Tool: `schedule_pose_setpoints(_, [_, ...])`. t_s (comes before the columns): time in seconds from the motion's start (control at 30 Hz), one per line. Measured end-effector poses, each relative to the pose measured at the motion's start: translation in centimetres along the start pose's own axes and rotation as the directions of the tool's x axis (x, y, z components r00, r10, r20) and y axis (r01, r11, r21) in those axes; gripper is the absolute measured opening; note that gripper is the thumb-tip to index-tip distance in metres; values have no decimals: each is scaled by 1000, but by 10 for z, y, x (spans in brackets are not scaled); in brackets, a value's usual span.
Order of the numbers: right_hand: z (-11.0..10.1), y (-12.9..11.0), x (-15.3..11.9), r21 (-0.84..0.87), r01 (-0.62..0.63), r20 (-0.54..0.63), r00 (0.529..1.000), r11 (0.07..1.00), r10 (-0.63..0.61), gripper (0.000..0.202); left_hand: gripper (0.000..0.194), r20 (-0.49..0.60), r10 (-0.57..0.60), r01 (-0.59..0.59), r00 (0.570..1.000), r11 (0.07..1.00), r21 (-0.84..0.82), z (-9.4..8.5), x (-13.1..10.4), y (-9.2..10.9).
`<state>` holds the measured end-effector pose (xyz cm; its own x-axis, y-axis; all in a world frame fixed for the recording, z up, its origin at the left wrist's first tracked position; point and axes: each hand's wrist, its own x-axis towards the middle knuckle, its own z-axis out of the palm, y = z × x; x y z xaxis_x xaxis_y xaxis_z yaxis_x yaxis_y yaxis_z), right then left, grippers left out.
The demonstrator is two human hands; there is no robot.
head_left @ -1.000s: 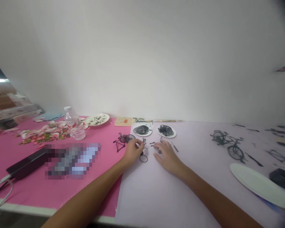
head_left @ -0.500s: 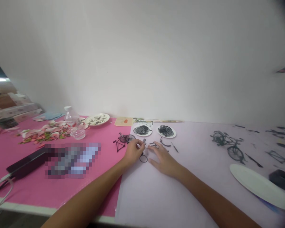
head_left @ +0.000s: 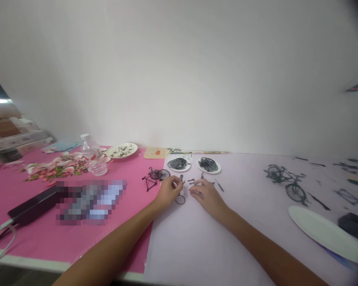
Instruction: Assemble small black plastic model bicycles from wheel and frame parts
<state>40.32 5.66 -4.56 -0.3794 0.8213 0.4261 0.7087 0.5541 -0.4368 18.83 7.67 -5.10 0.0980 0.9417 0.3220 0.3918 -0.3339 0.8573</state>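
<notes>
My left hand (head_left: 169,192) is closed in a pinch on a small black bicycle part (head_left: 181,177), whose upper end shows beyond the fingertips. Just below those fingers, a thin black ring (head_left: 180,200) lies on the pale sheet. Across from it, my right hand (head_left: 207,194) hovers over the sheet with bent fingers that look apart, and I see nothing in them. Small black pieces (head_left: 192,182) lie beside its fingertips. A black bicycle frame with a spoked wheel (head_left: 150,182) rests left of my left hand. To the right lies a thin pointed tool (head_left: 219,184).
Two white plates (head_left: 219,170) of black wheels and thin parts stand near the wall. A miniature bicycle (head_left: 286,182) and an oval white plate (head_left: 325,232) are at the right. On the left are a plastic bottle (head_left: 89,149), artificial petals (head_left: 59,165) and a black power bank-like box (head_left: 35,202).
My right hand has drawn slightly right, away from the left hand, and its spread fingers have bent inward. My left hand stays almost in place with the black part.
</notes>
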Motion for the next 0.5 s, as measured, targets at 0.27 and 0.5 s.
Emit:
schedule_pose_setpoints(0.27, [2, 3, 0, 134, -59, 6, 998, 989, 58, 21, 22, 87, 36, -35, 996, 999, -11, -2, -3, 7])
schedule_pose_setpoints(0.5, [-2, -7, 0, 275, -98, -183, 971, 956, 152, 11, 26, 180, 10, 16, 984, 990, -141, -10, -4, 26])
